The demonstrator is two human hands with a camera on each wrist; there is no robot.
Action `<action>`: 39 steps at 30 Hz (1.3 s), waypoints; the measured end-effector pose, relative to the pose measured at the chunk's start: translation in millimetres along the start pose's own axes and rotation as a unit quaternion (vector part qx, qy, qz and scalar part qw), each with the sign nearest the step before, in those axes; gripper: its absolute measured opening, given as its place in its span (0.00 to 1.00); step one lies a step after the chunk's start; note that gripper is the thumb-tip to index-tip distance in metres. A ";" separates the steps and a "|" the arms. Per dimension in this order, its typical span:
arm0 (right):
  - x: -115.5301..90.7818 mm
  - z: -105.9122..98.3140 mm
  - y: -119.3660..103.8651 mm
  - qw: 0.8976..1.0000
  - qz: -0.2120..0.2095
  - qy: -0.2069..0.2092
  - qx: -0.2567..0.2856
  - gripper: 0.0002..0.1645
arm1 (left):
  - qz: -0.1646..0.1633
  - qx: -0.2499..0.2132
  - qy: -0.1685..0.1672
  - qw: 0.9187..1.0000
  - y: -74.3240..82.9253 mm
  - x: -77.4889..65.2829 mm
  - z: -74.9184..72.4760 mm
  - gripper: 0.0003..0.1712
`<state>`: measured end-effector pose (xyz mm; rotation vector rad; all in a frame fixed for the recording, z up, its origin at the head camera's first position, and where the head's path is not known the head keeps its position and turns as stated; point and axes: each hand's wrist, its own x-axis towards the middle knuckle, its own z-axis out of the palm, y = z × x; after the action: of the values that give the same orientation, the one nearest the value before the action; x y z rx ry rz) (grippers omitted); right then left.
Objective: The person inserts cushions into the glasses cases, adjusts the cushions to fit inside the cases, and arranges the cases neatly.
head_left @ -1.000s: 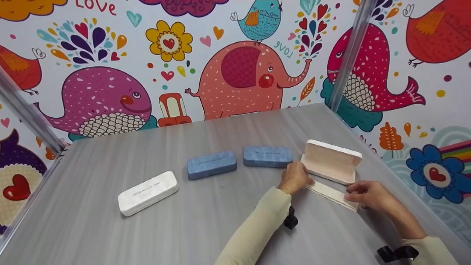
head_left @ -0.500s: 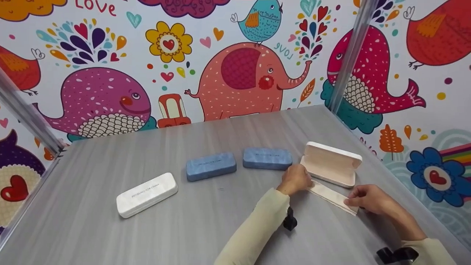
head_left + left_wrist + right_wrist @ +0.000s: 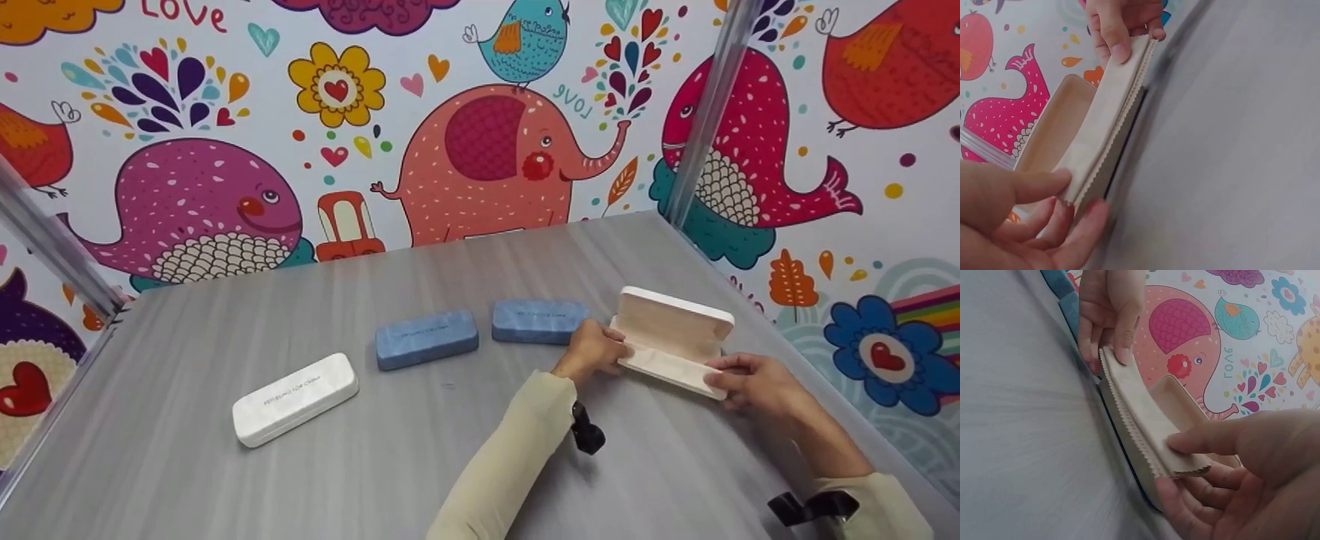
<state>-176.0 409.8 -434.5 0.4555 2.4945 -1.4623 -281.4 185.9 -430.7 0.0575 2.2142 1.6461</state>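
A cream cleaning cloth, folded into a long strip with zigzag-cut edges, is stretched between both hands. My left hand pinches one end, thumb on top and fingers below. At the other end my right hand pinches it the same way. The cloth lies over the front of a white glasses case, whose lid stands raised and whose lining is pale pink. In the right wrist view the cloth overlaps the case's near wall; the case's bottom half is mostly hidden beneath it.
Just left of the left hand sits a blue glasses case, closed. Another blue case and a closed white case lie farther left on the grey table. Cartoon-printed walls border the table behind and at the right.
Both hands have lifted the folded cloth from the table in front of the white case and moved it back and up over the case's front edge. The other cases stay put.
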 end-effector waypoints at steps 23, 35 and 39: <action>23.7 -0.9 -11.6 0.992 0.043 0.082 0.086 0.27 | 0.052 -0.020 0.124 0.991 15.6 24.5 7.8 0.05; 35.1 6.2 -11.3 0.989 0.023 0.110 0.097 0.17 | 0.142 0.116 0.174 0.968 6.4 26.6 3.8 0.06; 36.1 7.0 -12.2 0.989 0.030 0.114 0.087 0.19 | 0.164 0.143 0.193 0.957 3.1 28.4 7.7 0.07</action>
<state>-213.8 403.7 -440.1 0.7615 2.5049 -1.6975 -305.9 201.2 -437.5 0.2052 2.8643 1.5864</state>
